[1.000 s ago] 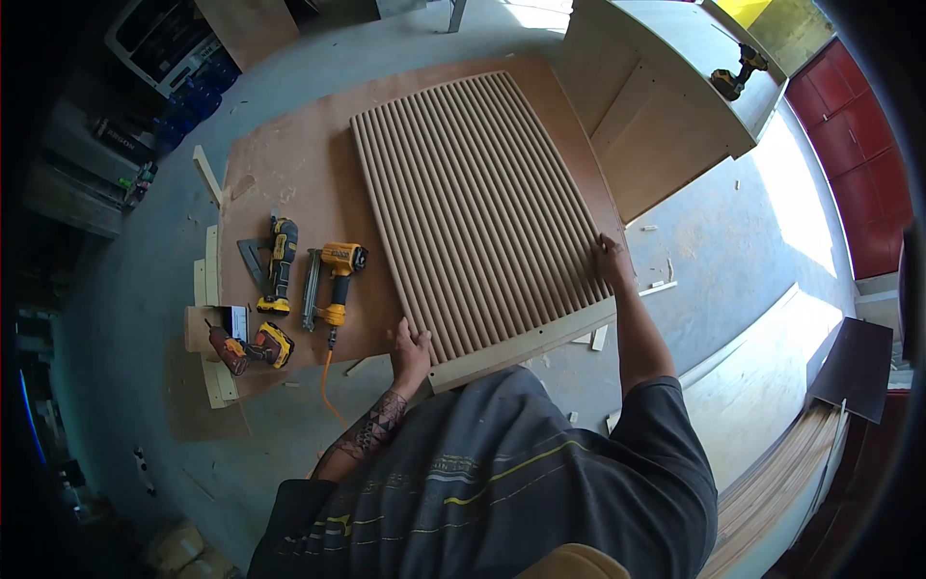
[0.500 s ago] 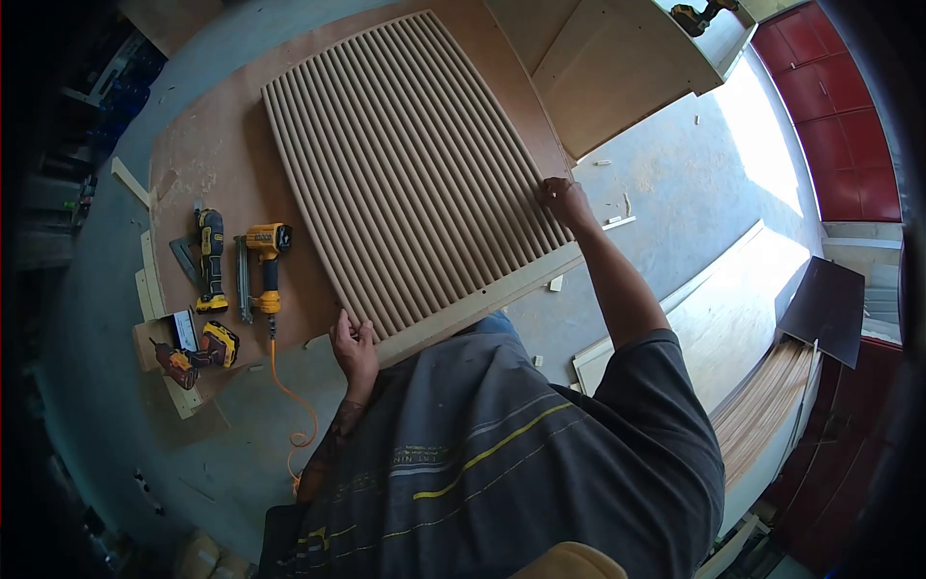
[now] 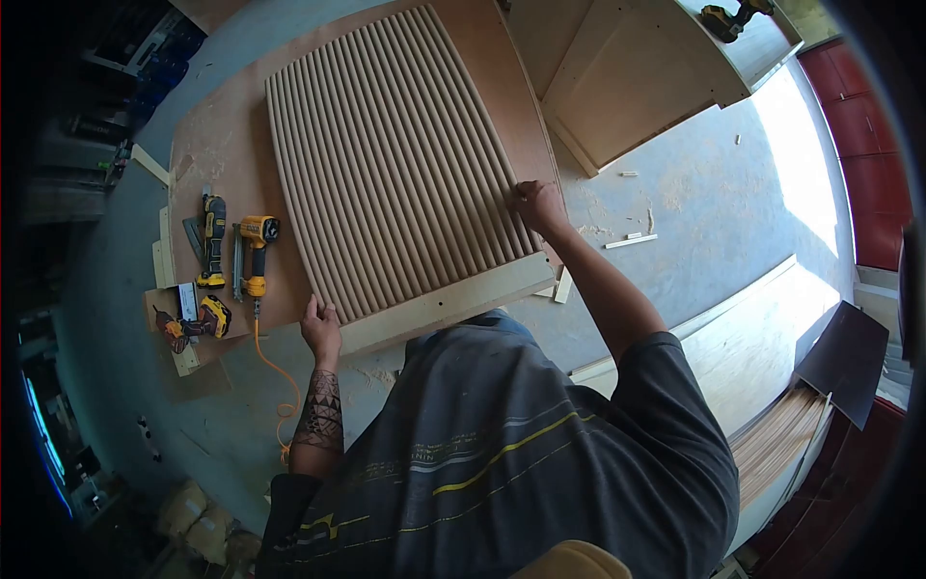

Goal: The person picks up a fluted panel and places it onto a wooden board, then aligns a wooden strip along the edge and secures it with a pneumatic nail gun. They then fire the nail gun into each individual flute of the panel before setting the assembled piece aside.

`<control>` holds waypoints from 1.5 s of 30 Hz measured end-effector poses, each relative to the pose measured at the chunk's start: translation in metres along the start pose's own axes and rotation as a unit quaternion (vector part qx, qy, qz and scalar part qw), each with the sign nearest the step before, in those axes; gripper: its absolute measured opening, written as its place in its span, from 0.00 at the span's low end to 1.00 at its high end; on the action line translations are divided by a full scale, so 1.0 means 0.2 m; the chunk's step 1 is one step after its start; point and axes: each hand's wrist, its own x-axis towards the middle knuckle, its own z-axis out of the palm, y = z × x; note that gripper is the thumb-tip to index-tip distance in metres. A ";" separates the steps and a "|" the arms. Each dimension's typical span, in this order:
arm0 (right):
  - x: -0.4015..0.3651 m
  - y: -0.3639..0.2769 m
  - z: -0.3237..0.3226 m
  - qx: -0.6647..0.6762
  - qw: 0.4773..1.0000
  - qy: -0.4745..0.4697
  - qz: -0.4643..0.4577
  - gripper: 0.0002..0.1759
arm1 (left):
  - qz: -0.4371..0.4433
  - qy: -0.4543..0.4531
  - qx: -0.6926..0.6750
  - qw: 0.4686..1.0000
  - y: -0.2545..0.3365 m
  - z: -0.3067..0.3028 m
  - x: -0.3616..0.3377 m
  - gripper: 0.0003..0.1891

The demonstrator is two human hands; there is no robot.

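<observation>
A fluted wooden panel (image 3: pixel 395 164) with long rounded ribs lies on a brown board-topped workbench (image 3: pixel 207 145). My left hand (image 3: pixel 321 326) is at its near left corner, fingers bent around the edge. My right hand (image 3: pixel 542 206) grips the right side edge a little above the near right corner, with its fingers curled. Along the panel's near end runs a pale wooden strip (image 3: pixel 453 301) with a small dark hole in it. The undersides of both grips are hidden.
Left of the panel lie a yellow nail gun (image 3: pixel 258 253) with an orange hose (image 3: pixel 275 365), a multi-tool (image 3: pixel 212 241) and a cordless drill (image 3: pixel 204 318). A plywood cabinet (image 3: pixel 637 77) stands at far right, bearing another power tool (image 3: pixel 735 19). Wood offcuts (image 3: pixel 632 240) litter the floor.
The camera view has shifted, so the bench sits lower left in places and more floor shows between my body and the panel. Both hands stay at the panel's edges.
</observation>
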 end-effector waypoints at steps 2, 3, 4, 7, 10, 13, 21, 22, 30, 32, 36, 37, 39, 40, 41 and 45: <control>0.01 0.00 -0.01 0.014 1.000 -0.025 0.011 0.15 | -0.003 -0.020 0.042 0.999 0.01 -0.02 0.01 0.26; 0.01 0.00 -0.02 0.025 0.998 -0.046 0.026 0.14 | -0.001 -0.017 0.045 0.999 0.01 -0.03 0.02 0.26; 0.01 0.01 0.00 0.028 0.998 -0.044 0.026 0.14 | -0.024 -0.039 0.050 0.998 0.11 -0.07 0.00 0.26; 0.02 0.05 0.03 -0.013 0.999 0.021 -0.020 0.12 | -0.039 -0.048 0.065 0.996 0.06 -0.05 0.02 0.26; 0.00 0.03 0.01 -0.036 0.997 0.026 -0.058 0.11 | -0.016 -0.017 0.061 0.998 -0.13 0.03 0.05 0.28; -0.01 0.03 0.05 0.013 0.998 0.049 -0.036 0.11 | -0.008 -0.008 0.066 0.998 -0.14 0.02 0.06 0.30; -0.02 -0.01 0.06 0.020 0.998 0.054 0.037 0.16 | 0.008 -0.040 0.190 0.981 0.06 -0.06 0.03 0.30; -0.02 -0.02 0.06 0.024 0.997 0.058 0.037 0.16 | 0.010 -0.054 0.205 0.977 0.11 -0.08 0.02 0.28; -0.04 -0.05 0.09 -0.015 0.996 0.010 0.084 0.17 | 0.032 -0.059 0.172 0.983 0.11 -0.10 0.02 0.24; -0.04 -0.08 0.08 -0.013 0.996 0.015 0.089 0.17 | 0.060 -0.045 0.216 0.973 0.09 -0.09 0.03 0.26; -0.04 -0.10 0.07 -0.022 0.996 0.014 0.089 0.18 | -0.081 -0.087 0.021 0.993 0.11 -0.11 0.03 0.30; -0.03 -0.10 0.05 -0.025 0.996 0.007 0.087 0.17 | -0.092 -0.099 -0.006 0.991 0.11 -0.12 0.05 0.31; -0.03 -0.06 0.06 -0.038 0.996 -0.021 0.081 0.17 | -0.095 -0.089 -0.017 0.991 0.12 -0.14 -0.01 0.32; 0.00 -0.04 0.06 -0.045 0.996 -0.028 0.068 0.16 | -0.075 -0.061 -0.007 0.995 0.18 -0.13 -0.02 0.33; 0.01 -0.03 0.05 -0.054 0.995 -0.038 0.068 0.16 | -0.080 -0.053 -0.009 0.995 0.13 -0.11 0.00 0.31; 0.00 -0.03 0.07 -0.076 0.996 -0.017 0.051 0.15 | -0.036 -0.082 -0.013 0.996 0.07 -0.10 0.00 0.23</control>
